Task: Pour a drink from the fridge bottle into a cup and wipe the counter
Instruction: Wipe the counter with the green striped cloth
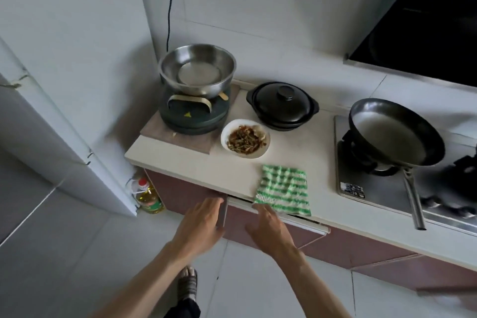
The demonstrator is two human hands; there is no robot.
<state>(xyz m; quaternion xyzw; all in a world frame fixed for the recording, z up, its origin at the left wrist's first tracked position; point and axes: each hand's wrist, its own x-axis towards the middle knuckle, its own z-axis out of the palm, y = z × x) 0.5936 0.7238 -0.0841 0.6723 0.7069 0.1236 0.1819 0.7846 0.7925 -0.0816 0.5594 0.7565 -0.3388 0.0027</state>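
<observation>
A green-and-white striped cloth [284, 193] lies at the front edge of the pale counter [196, 162], slightly overhanging it. My right hand [268, 227] hovers just below the counter edge, its fingertips at the cloth's near corner, fingers apart and holding nothing. Level with it to the left, my left hand [201, 222] is open in front of the pink cabinet front [180, 193]. The white fridge [51, 137] stands at the left. No cup or drink bottle is in view.
A steel bowl [197, 71] sits on a dark pot at the counter's back left. Beside it are a black lidded clay pot [282, 106] and a white plate of food scraps [245, 138]. A frying pan [395, 131] rests on the stove. An oil bottle [148, 195] stands on the floor.
</observation>
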